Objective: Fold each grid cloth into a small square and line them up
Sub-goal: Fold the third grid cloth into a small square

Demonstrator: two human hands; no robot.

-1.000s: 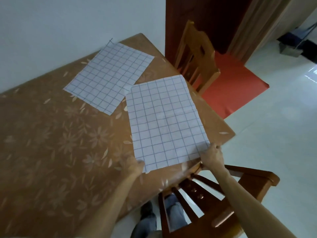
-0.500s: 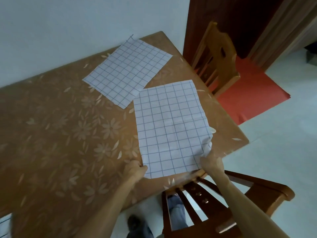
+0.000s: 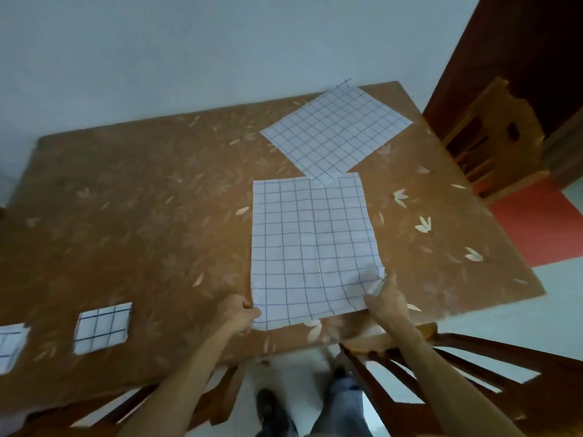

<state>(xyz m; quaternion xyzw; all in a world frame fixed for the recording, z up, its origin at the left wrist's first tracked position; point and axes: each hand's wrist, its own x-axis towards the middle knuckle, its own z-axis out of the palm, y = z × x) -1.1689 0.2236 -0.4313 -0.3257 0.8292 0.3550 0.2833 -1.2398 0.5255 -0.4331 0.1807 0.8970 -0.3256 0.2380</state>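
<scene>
- Brown floral covering spreads over the worktop (image 3: 142,216), which stands against a pale wall (image 3: 189,58).
- We see a large grid cloth (image 3: 312,250) lying unfolded near the front edge of the worktop. It is white with thin blue lines, and its long sides run away from the person.
- The left hand (image 3: 239,316) has its fingers curled round the near left corner of the large grid cloth and grips it at the edge.
- The right hand (image 3: 386,305) pinches the near right corner between thumb and fingers. That corner is raised a little off the worktop and wrinkled.
- A far grid cloth (image 3: 336,134) lies open farther back, turned diamond-wise. Its nearest corner meets the far edge of the large grid cloth, and we cannot tell which lies on top.
- Well to the left, close to the front edge, we find a folded square (image 3: 102,328) of grid cloth with darker lines.
- Just beside it, with a gap between, sits a cut-off folded square (image 3: 11,345), partly lost at the left border.
- A near chair (image 3: 473,367) of dark wood stands at the front edge, below the right hand.
- Under the worktop's edge we make out the person's legs and a dark shoe (image 3: 271,408) on the pale floor (image 3: 552,310).
- A far chair (image 3: 492,130) of lighter wood stands at the worktop's right end, before a dark red-brown door (image 3: 504,42).
- A red mat (image 3: 533,222) lies on the floor beside the far chair.
</scene>
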